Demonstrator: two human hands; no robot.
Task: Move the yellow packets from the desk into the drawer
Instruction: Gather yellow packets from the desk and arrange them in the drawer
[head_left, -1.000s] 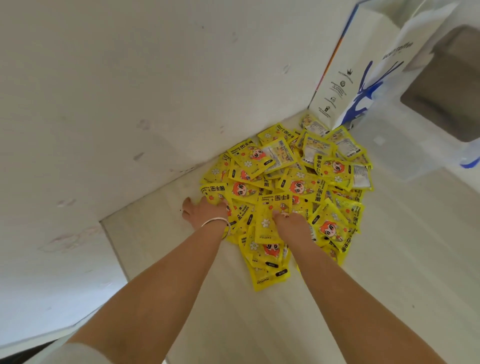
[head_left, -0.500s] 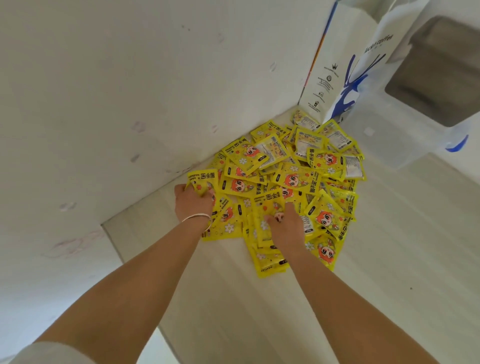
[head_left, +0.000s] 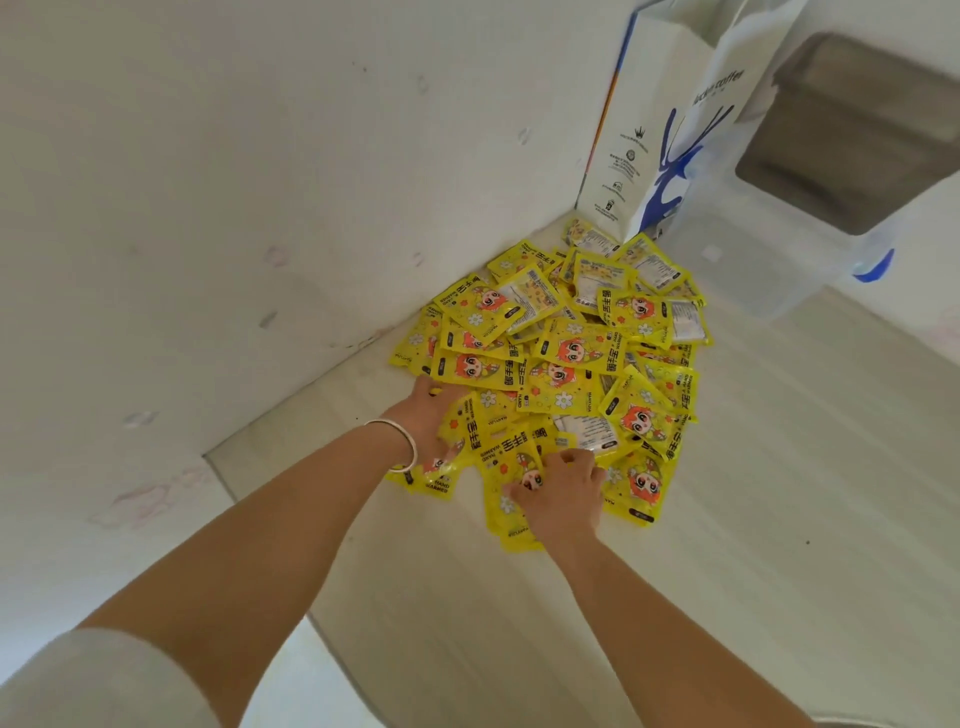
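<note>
The pale wood-grain desk (head_left: 779, 519) bears a heap of yellow printed foil packets (head_left: 566, 364) (a white paper bag (head_left: 649, 130) at one o'clock).

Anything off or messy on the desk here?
Only the yellow packets: a loose, overlapping heap in the desk corner against the wall, some face down, a few tilted at all angles. None looks torn or spilled. The left hand and right hand are gathering its near edge. The paper bag stands upright.
</note>
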